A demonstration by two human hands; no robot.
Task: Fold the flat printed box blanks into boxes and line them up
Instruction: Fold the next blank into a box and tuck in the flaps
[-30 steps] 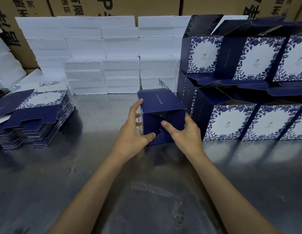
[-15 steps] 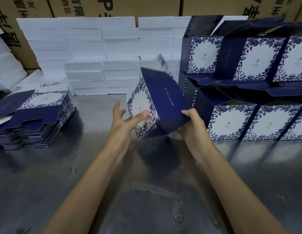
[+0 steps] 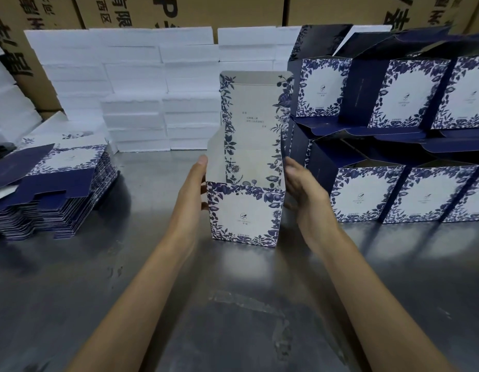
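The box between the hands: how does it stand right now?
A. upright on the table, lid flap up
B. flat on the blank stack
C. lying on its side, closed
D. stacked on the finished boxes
A: the box stands upright on the metal table, lid flap raised, between the left hand and right hand.

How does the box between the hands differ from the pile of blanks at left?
The blue-and-white floral cardboard box stands upright as a folded shape, lid flap raised; the stack of flat printed box blanks lies unfolded. The box is a single piece flanked by the left hand and right hand; the stack holds many, untouched. Both share the same floral print and rest on the metal table.
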